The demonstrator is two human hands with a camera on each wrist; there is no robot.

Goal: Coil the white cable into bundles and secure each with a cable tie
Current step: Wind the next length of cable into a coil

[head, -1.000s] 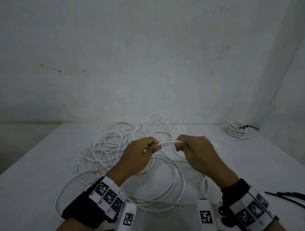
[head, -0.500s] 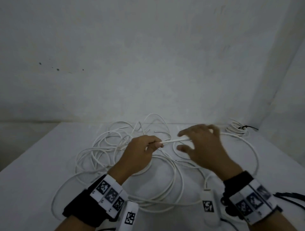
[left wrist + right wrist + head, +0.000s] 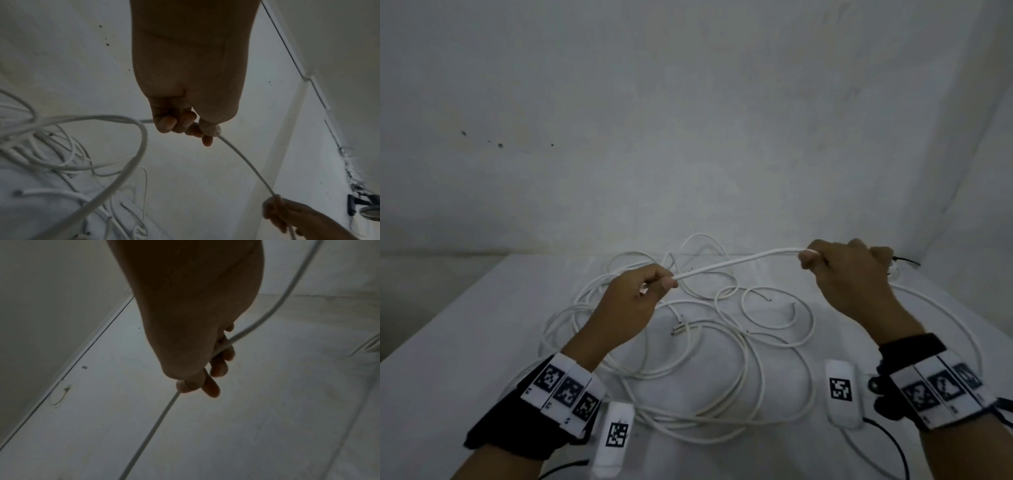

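A: Above the middle of the counter (image 3: 465, 342), the white cable (image 3: 736, 263) is running taut between both hands. The rest is lying in loose loops from about seven o'clock round to four o'clock.

B: And how are the hands holding it?

A: The left hand (image 3: 626, 308) is pinching it, fingers curled round the strand. The right hand (image 3: 849, 274) is clamping it too, up at one o'clock. The left wrist view is showing the strand leaving the left hand's fingertips (image 3: 207, 139) and reaching the right.

B: What is different from a moment ago?

A: A second back the hands were almost touching, gripping a short stub. Half a second back the right hand's fingers were spread, sliding along. Now it is gripping again, and the hands are sitting well apart.

B: Meaning?

A: I am judging they are measuring out a length for the next loop, so coiling is only starting. One tied bundle (image 3: 893, 270) is peeking out behind the right hand, beside a dark tie (image 3: 907, 261).
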